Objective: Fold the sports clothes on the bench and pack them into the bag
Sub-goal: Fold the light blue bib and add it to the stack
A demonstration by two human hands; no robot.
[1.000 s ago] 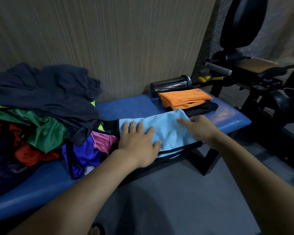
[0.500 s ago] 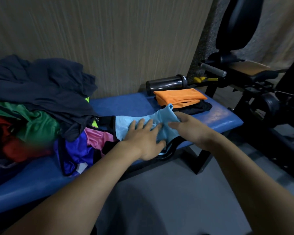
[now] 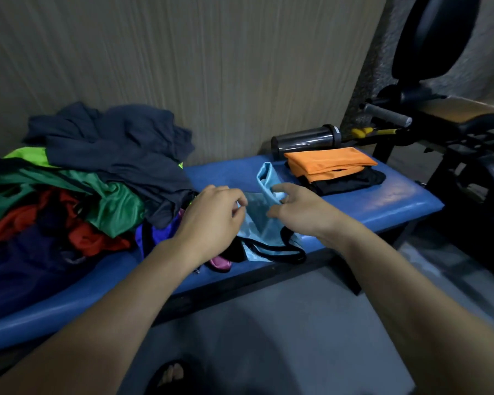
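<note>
Hands: our left hand [image 3: 211, 220] and our right hand [image 3: 300, 208] both work on the light blue top [image 3: 258, 220] at the front of the bench [image 3: 382, 201].
Left hand: we pinch the left edge of the blue top with our fingers curled on it.
Right hand: our fingers curl round the right side of the blue top, and one end of it stands up above our thumb.
Blue top: it lies half folded between our hands, with its black-edged hem hanging close to the bench's front edge.
Done pile: an orange top [image 3: 328, 163] sits folded on a black top [image 3: 351, 181], just right of our hands.
Messy pile: a dark grey shirt [image 3: 117, 149], a green shirt [image 3: 109, 201] and red clothes [image 3: 89, 235] lie in a heap on the left.
Other things: a dark bottle [image 3: 305, 138] lies by the wall behind the orange top.
Bag: we cannot see a bag.
What could go wrong: we think the blue cloth is thin and slippery, so the fold may fall open if we let go too soon.
Also: the hem may slide off the front edge and pull the top down to the floor.
Also: our left arm is near the messy pile and may drag a piece along.
</note>
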